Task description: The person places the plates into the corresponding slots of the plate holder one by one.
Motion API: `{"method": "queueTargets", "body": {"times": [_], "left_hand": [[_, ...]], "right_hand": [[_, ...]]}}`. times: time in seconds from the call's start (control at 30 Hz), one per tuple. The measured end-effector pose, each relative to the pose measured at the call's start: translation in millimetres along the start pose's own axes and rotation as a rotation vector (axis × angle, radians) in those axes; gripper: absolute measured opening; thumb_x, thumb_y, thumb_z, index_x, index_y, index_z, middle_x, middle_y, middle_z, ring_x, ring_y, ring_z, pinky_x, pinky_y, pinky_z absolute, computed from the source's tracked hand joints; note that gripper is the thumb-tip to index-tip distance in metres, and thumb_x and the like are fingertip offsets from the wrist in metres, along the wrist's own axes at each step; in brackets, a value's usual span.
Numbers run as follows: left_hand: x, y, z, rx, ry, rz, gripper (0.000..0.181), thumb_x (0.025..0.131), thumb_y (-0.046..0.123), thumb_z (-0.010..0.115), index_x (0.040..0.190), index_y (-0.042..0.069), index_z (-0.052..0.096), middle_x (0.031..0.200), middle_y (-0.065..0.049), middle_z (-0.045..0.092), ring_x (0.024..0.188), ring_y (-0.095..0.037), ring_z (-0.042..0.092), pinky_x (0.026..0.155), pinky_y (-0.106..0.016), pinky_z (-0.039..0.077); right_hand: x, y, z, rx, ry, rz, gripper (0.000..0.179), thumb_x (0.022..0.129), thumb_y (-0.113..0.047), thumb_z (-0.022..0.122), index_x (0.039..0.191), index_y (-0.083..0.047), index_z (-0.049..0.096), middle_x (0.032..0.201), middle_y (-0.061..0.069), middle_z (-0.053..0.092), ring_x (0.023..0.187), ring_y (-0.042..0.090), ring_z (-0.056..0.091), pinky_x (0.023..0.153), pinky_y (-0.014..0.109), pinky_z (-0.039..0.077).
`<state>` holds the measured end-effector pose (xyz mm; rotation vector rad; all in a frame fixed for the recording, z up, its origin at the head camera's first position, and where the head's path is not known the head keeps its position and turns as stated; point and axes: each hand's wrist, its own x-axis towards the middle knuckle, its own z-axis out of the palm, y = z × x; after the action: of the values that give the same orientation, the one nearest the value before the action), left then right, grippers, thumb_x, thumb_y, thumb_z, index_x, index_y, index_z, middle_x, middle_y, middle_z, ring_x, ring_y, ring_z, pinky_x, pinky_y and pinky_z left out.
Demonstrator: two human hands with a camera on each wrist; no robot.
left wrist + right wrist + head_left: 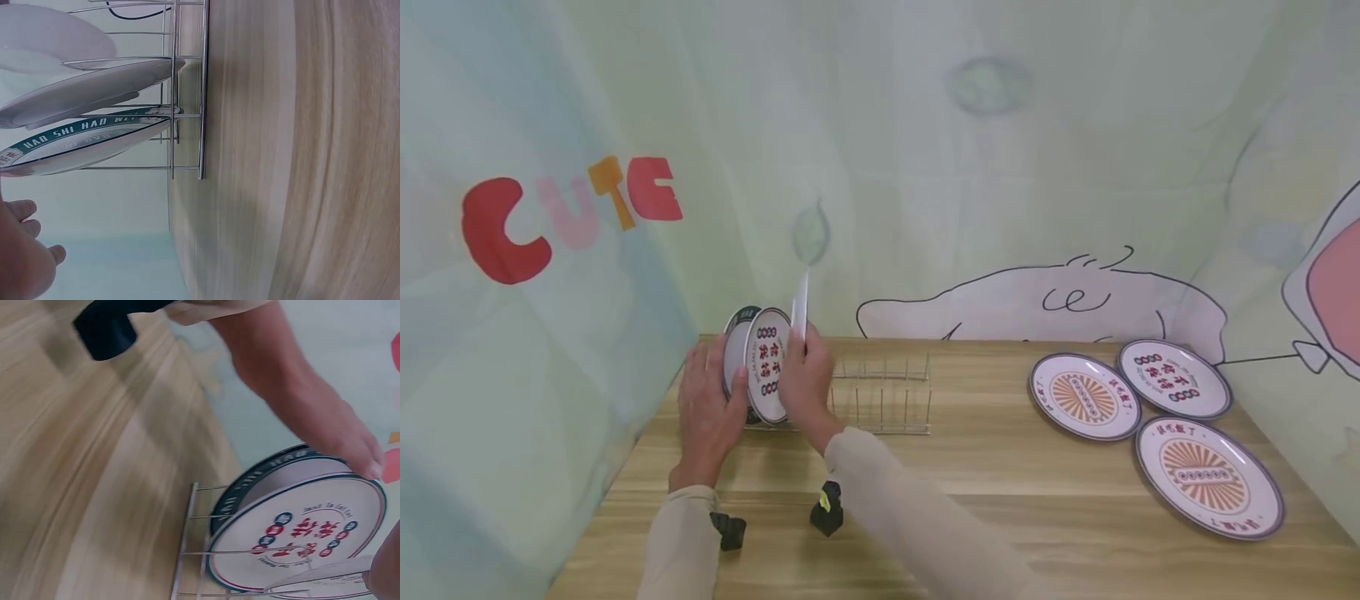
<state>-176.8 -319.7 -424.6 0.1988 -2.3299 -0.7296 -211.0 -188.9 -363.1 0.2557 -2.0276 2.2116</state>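
Observation:
In the head view, my right hand (pixel 808 379) grips a white plate (pixel 801 302), seen nearly edge-on and upright above the wire rack (pixel 880 404). My left hand (pixel 709 408) is beside the rack's left end, its thumb at the rim of a plate with red characters (pixel 300 534). Behind that plate stands a green-rimmed plate (pixel 87 134), also upright in the rack. In the left wrist view, the visible left fingers (pixel 22 244) stand apart from the green-rimmed plate. The right palm is hidden.
Three more plates lie flat at the table's right: an orange sunburst plate (pixel 1084 396), a red-character plate (pixel 1176 379) and a larger sunburst plate (pixel 1210 478). A printed curtain (pixel 910 192) hangs behind and beside the wooden table (pixel 970 533).

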Motion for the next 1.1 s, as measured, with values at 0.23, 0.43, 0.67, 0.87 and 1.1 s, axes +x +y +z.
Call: {"method": "queueTargets", "body": {"times": [0.23,0.43,0.67,0.87,1.1], "left_hand": [[-0.7,-0.2,1.6,-0.001,0.022,0.021,0.057,0.102,0.027,0.048,0.154,0.009,0.035,0.155,-0.031,0.035,0.149,-0.048,0.024,0.12,-0.065,0.018],[0.2,-0.1,4.6,-0.012,0.018,0.028,0.057,0.102,0.029,0.048,0.154,0.01,0.034,0.154,-0.032,0.035,0.148,-0.05,0.025,0.121,-0.065,0.018],[0.1,-2.2,4.9,-0.017,0.001,0.001,0.058,0.102,0.03,0.047,0.156,0.012,0.033,0.157,-0.032,0.031,0.149,-0.05,0.023,0.121,-0.065,0.017],[-1.0,-3.9,4.6,-0.021,0.002,-0.003,0.058,0.102,0.029,0.047,0.155,0.012,0.033,0.157,-0.03,0.032,0.149,-0.049,0.023,0.12,-0.066,0.018],[0.0,-2.7,4.7,-0.036,0.007,0.011,0.058,0.102,0.027,0.048,0.156,0.011,0.032,0.157,-0.028,0.034,0.149,-0.048,0.024,0.121,-0.064,0.018]], "right_hand": [[-10.2,23.3,1.1,-0.048,-0.024,0.0,0.026,0.106,-0.022,0.045,0.116,-0.01,0.067,0.082,0.008,0.069,0.068,0.024,0.067,0.052,0.02,0.054],[-15.3,37.6,-1.7,-0.112,-0.074,-0.036,0.029,0.106,-0.018,0.045,0.126,-0.01,0.064,0.093,0.019,0.072,0.078,0.035,0.072,0.055,0.017,0.053],[-20.1,48.0,-5.2,-0.287,-0.215,-0.195,0.037,0.105,-0.012,0.046,0.141,-0.008,0.052,0.111,0.014,0.07,0.09,0.02,0.069,0.07,0.016,0.054],[-25.8,56.3,-4.6,-0.5,-0.272,-0.287,0.043,0.102,-0.008,0.048,0.145,-0.007,0.046,0.128,0.009,0.063,0.106,0.013,0.062,0.09,0.021,0.054],[-29.6,56.7,-4.2,-0.659,-0.29,-0.293,0.049,0.103,-0.009,0.046,0.151,-0.006,0.039,0.148,0.009,0.053,0.132,0.017,0.054,0.113,0.029,0.042]]}}
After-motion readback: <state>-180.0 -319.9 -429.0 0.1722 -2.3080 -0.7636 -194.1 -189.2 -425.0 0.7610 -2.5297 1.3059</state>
